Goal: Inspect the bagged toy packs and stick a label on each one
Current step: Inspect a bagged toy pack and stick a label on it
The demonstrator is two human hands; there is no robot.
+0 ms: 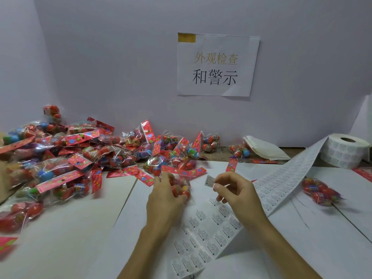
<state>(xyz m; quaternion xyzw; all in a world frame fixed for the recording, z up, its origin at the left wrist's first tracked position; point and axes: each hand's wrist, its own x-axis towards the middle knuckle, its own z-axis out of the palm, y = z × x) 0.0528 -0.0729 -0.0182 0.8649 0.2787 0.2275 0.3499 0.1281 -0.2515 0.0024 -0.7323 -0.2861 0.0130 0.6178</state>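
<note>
Toy pack [182, 189] is in our left grip [163, 198], fingers curled round it, at bench [60, 228] centre, just in front of the pile of packs [70, 154]. We can't tell if it rests on the surface.

Right grip [237, 194] pinches one peeled label [209, 181] between thumb and forefinger. The label is near the pack, not touching.

Step in hand, as we read it: label application. Peel looks done, stick not yet.

Next move calls for:
- carrying the label across to the pack
- picking a flat patch of film clear of the round toys
- pressing and smoothing, else it likely wrinkles or lifts
- left grip holding the bag taut

Label strip [281, 182] runs from the roll [346, 150] at far right, across the bench and under our right wrist. One lone pack [320, 191] lies right of the strip, probably the done side; whether it has a label is too small to tell. The pile looks like backlog, so we judge most of the job remains.
</note>
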